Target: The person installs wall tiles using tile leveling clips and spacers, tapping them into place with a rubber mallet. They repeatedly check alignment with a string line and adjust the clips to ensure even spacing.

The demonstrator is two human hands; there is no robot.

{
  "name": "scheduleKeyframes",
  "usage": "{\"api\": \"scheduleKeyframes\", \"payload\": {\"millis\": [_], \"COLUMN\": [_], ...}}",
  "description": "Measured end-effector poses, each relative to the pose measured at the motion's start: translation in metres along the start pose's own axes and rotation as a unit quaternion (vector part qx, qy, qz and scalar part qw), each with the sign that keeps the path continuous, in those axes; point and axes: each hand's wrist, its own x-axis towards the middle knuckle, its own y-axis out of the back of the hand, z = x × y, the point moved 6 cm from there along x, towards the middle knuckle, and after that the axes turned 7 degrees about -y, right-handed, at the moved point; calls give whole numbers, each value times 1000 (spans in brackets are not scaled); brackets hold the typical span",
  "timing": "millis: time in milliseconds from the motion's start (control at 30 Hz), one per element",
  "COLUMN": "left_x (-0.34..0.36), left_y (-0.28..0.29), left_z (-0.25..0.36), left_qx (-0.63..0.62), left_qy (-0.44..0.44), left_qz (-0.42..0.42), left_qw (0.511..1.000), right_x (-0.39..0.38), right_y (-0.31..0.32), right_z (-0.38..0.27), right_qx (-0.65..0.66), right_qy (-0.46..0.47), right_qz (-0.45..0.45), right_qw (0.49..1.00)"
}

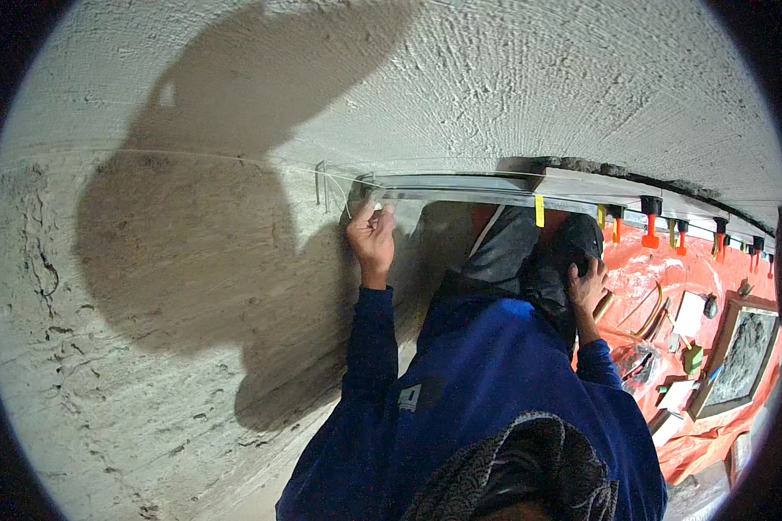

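Bar and taut string share a crowded corner

The left hand (pixel 372 236) is raised to the near end of a long metal bar (pixel 460 184), fingers bent together; whether its grip closes on the bar, a loose strand or nothing, I cannot tell. The right hand (pixel 589 282) rests on the bent knee (pixel 582 234), fingers parted, with nothing visible in its grip. The bar lies between the left hand and a pale slab (pixel 578 185). A thin string (pixel 235 157) runs close by, so a careless fingertip could snag it and pull it off line. A bump from the knee might shift the bar, or knock the orange-and-black clamps (pixel 650 223) along the slab's edge. The person's shadow also darkens the wall nearby, possibly hiding slight misplacement.
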Motion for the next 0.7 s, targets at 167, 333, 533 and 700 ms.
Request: {"api": "scheduleKeyframes", "payload": {"millis": [167,333,533,700], "left_x": [-1,2,15,14], "left_y": [-6,-3,-8,-8], "left_z": [8,22,29,24], "left_qx": [-13,134,108,158], "left_qy": [15,-4,-23,-58], "left_qz": [40,65,50,38], "left_qw": [999,989,993,985], "right_x": [1,1,3,3], "right_y": [-4,-6,-8,-9], "right_z": [3,4,5,5], "right_qx": [-1,-12,-12,-3], "right_qy": [2,-10,-6,-1], "right_qz": [0,6,-5,24], "right_qw": [1000,1000,1000,1000]}}
